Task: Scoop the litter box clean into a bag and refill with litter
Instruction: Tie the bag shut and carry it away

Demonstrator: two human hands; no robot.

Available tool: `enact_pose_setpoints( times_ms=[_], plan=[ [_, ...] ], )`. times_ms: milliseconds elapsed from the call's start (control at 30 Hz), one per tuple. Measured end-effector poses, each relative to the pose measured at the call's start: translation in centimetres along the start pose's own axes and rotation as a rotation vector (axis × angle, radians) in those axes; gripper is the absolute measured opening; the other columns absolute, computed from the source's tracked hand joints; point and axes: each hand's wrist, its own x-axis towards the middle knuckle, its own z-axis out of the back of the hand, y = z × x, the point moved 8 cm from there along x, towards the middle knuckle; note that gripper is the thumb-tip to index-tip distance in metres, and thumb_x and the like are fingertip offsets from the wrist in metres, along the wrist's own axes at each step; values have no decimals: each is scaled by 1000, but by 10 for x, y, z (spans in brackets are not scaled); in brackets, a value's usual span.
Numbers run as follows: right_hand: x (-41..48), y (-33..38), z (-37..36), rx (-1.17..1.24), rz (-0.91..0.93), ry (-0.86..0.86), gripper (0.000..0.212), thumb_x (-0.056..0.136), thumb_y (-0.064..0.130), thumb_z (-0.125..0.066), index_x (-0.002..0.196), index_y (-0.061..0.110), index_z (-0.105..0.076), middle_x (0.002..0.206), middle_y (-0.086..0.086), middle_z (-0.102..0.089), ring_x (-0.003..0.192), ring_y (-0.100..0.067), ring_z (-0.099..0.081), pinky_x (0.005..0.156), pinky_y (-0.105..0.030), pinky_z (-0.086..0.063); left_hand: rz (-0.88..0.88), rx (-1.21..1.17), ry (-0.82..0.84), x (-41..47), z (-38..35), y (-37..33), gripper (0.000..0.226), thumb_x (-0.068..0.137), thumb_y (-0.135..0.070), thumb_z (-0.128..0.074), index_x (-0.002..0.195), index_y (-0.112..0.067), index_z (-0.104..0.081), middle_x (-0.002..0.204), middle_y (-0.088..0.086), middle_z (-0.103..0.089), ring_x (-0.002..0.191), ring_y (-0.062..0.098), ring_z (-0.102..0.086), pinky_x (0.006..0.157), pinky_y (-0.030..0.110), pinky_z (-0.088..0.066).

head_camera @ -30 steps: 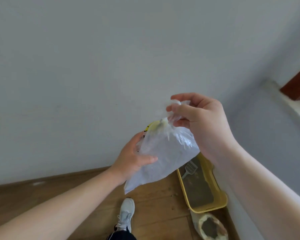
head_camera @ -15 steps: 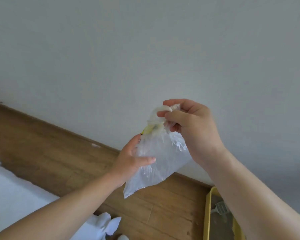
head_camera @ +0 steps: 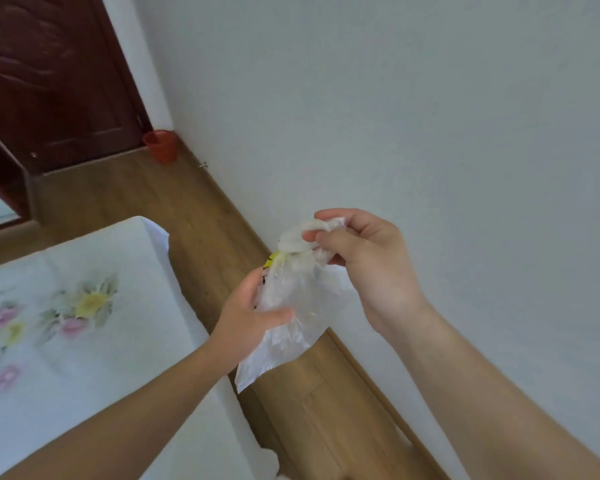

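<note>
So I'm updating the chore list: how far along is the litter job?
Done: the plastic bag has its neck twisted into a loop. In hand: the right hand pinches that neck, the left hand grips its body, likely knotting it. Left: the litter box is out of view, so refilling is unconfirmed.

Soft, even daylight, faint shadows, slight motion blur, wide-angle bending at edges.

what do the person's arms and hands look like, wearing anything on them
Nothing worn shows. The left hand and right hand are bare, with no gloves, rings or watch visible. The left forearm and right forearm are bare too, with no sleeve in view down to the frame edge.
</note>
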Motion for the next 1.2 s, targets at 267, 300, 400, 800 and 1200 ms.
enact_pose_setpoints(
  times_ms=[267, 300, 400, 800, 1200],
  plan=[
    [126, -4, -94, -101, 3, 269, 15, 76, 15, -79, 87, 24, -77, 88, -3, -75, 90, -22, -70, 84, -38, -58, 2, 33, -371, 66, 92, -2, 58, 79, -27, -81, 127, -41, -50, 115, -22, -61, 106, 2, -60, 75, 17, -52],
    [139, -2, -106, -104, 9, 300, 15, 76, 15, -80, 88, 24, -77, 89, -3, -75, 91, -21, -70, 82, -37, -58, -1, 28, -416, 72, 101, -3, 58, 79, -27, -80, 128, -39, -50, 116, -20, -60, 107, 3, -59, 73, 15, -51],
    [178, 5, -139, -124, 35, 374, 14, 78, 14, -78, 89, 22, -77, 88, -3, -74, 90, -23, -70, 81, -35, -59, -7, -20, -500, 95, 128, -1, 58, 79, -26, -81, 128, -37, -52, 118, -17, -61, 110, 7, -59, 76, 19, -55],
    [340, 6, -316, -142, 65, 505, 13, 82, 13, -74, 93, 20, -77, 95, -2, -73, 96, -22, -69, 82, -35, -59, 6, -23, -701, 222, 301, 3, 61, 80, -26, -80, 131, -41, -49, 122, -21, -57, 115, 7, -56, 93, 31, -53],
    [537, 24, -513, -127, 89, 529, 14, 84, 18, -73, 96, 25, -75, 97, 5, -72, 98, -15, -67, 81, -33, -60, -24, -21, -703, 400, 514, -26, 49, 80, -29, -80, 117, -47, -54, 111, -23, -63, 110, 10, -62, 88, 32, -58]
  ],
)
